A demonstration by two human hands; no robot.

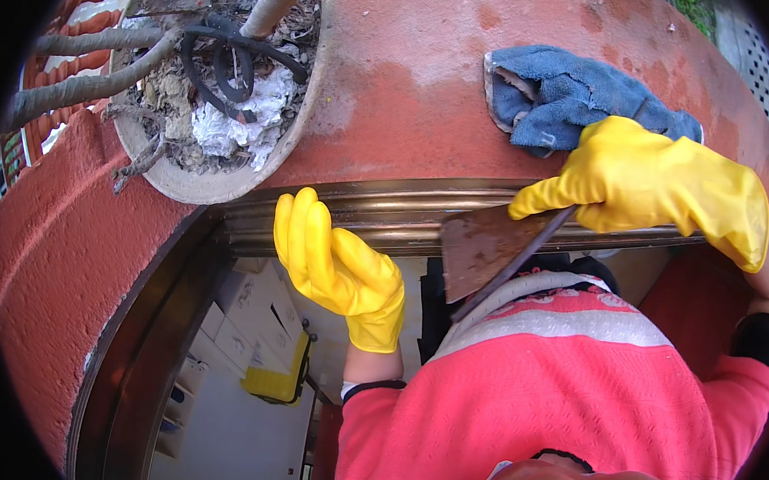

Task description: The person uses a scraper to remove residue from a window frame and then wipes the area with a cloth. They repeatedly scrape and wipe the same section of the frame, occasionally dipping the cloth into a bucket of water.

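My right hand (652, 177), in a yellow rubber glove, grips a flat rusty scraper (490, 246) whose wide blade slants down over the window frame towards my body. A thin dark rod (522, 258) runs across the blade from the same hand; whether the two are joined I cannot tell. Just behind the glove, a blue cloth (565, 96) lies crumpled on the red ledge (392, 108). My left hand (330, 256), gloved in yellow too, is raised in front of the bronze-coloured metal frame (386, 217). Its fingers are loosely curled and nothing shows in it.
A round planter (212, 190) with thick bare stems (96, 87) and a black hose-like loop (227, 65) stands on the ledge at left. Below the frame are a yellow case (277, 378) and white cabinets (260, 325) indoors. A red balustrade (97, 24) is at far left.
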